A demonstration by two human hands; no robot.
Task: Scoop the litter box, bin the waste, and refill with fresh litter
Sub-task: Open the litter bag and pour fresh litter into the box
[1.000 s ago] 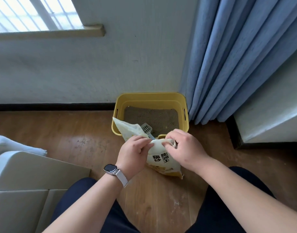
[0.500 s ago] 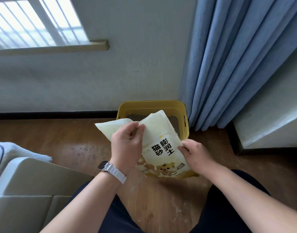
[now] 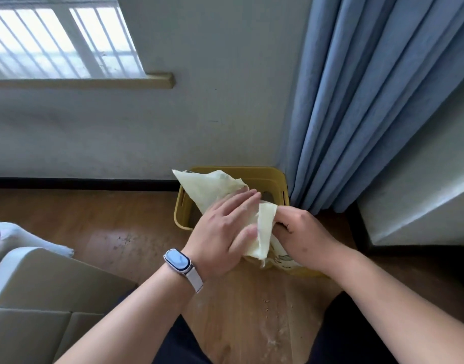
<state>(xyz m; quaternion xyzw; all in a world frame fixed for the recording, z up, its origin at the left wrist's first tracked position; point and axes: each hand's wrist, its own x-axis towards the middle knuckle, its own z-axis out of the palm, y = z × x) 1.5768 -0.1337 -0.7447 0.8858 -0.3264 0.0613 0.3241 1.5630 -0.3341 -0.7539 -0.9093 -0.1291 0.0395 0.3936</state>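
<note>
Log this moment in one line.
step: opening litter bag; left hand: straight fingers on bag; right hand: pinches torn edge; litter box: behind bag

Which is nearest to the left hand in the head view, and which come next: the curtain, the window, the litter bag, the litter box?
1. litter bag: touching, under the fingers of the left hand.
2. litter box: just beyond the hand, partly behind the bag.
3. curtain: off to the right, past the box.
4. window: farthest, high up to the left.
</note>
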